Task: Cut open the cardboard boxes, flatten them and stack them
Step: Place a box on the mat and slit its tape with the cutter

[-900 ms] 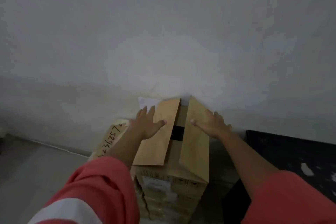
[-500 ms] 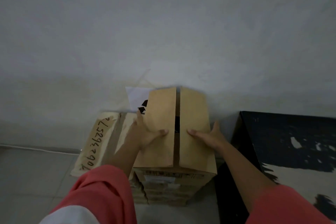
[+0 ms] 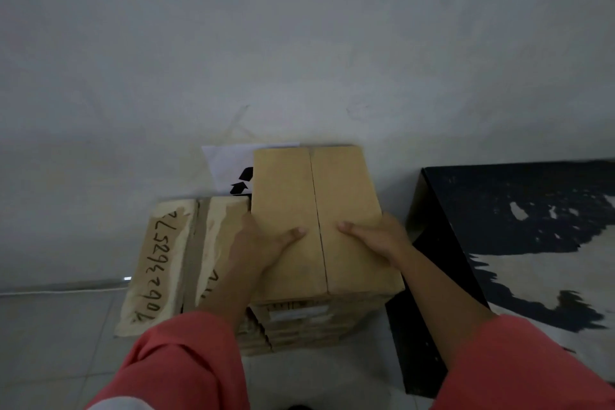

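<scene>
Top cardboard box [image 3: 316, 210] sits on the cardboard stack [image 3: 299, 333] by the wall, flaps down w/ the seam running near to far. Our left hand [image 3: 263, 243] grips its left edge and our right hand [image 3: 376, 236] its right edge, thumbs on top. Taped box w/ handwritten digits [image 3: 159, 263] is just left, black panel [image 3: 499, 210] on the right.

Counted: 2 hands [image 3: 258, 245] [image 3: 379, 238], 1 box [image 3: 332, 306], 2 flaps [image 3: 286, 203] [image 3: 346, 196], 1 numbered cardboard [image 3: 159, 260], 1 white sheet [image 3: 226, 163].

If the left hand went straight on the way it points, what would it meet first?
The left hand grips the cardboard box, so that box first; behind it, likely the wall.
</scene>
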